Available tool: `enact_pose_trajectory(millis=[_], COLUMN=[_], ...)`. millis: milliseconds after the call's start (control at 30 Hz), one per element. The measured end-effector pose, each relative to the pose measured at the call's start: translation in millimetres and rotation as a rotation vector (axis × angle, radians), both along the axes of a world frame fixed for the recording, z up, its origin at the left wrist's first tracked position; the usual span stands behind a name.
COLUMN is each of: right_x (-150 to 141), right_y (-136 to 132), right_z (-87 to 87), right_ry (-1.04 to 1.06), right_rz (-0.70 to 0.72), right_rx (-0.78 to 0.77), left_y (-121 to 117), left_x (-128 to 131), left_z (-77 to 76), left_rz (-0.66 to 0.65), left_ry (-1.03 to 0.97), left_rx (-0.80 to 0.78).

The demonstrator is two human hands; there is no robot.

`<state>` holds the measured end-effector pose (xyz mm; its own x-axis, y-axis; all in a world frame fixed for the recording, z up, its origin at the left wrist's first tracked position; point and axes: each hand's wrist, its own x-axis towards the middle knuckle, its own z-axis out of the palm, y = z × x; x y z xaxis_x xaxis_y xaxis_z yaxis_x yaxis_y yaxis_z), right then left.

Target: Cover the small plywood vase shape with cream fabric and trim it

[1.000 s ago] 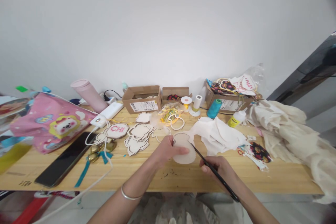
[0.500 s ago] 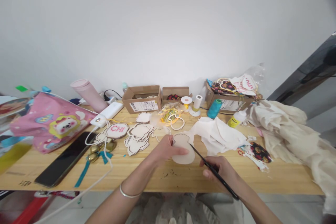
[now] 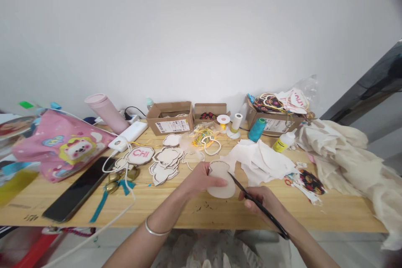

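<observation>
Between the thumb and fingers of my left hand (image 3: 205, 178) is a flat cream pouch-shaped piece (image 3: 222, 188) with a wavy, dark-edged top. It is held above the front of the table. My right hand (image 3: 260, 203) is closed around a long, slim black tool (image 3: 248, 194) that looks like tweezers. Its pointed tip meets the right edge of the cream piece at the narrow neck; whether it grips the edge I cannot tell. Left of my hands lies a pile of cream dark-edged cutouts (image 3: 166, 163). White fabric scraps (image 3: 260, 161) lie behind my right hand.
Cardboard boxes (image 3: 169, 123) stand along the wall, with thread spools (image 3: 256, 130) and a yellow-labelled bottle (image 3: 283, 142) in front. At left are a phone (image 3: 77, 190), a white cable and a pink bag (image 3: 63, 146). Crumpled cream cloth (image 3: 345, 163) hangs over the right side.
My left hand and the cream piece have shifted slightly right and down. The black tool's tip stays at the piece's right edge, and my right hand has barely moved.
</observation>
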<state>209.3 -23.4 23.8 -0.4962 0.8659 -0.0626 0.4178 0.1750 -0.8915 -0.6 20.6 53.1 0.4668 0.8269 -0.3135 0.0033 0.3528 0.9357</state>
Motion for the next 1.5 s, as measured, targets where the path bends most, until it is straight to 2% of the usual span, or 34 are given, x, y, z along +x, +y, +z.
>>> enact_pose_trajectory(millis=[633,1200,1333,1500], right_x=[-0.8,2.8,3.6,8.4], right_y=[1.3,2.6,1.7,-0.1], right_z=[2.1,2.7,-0.9,-3.8], right_ry=[-0.055,-0.208,-0.135,-0.002], right_rz=[-0.040,-0.036,-0.022,0.081], right_rx=[-0.030,0.078,0.065,0.063], left_y=[1.3,0.3,-0.1,0.1], left_x=[-2.1,-4.1,-3.6,-5.4], left_z=[2.8,2.0,2.6,2.8], left_rz=[-0.038,-0.076,-0.058,-0.061], left_ry=[0.008,0.010,0.003,-0.009], left_rx=[0.005,0.010,0.014,0.006])
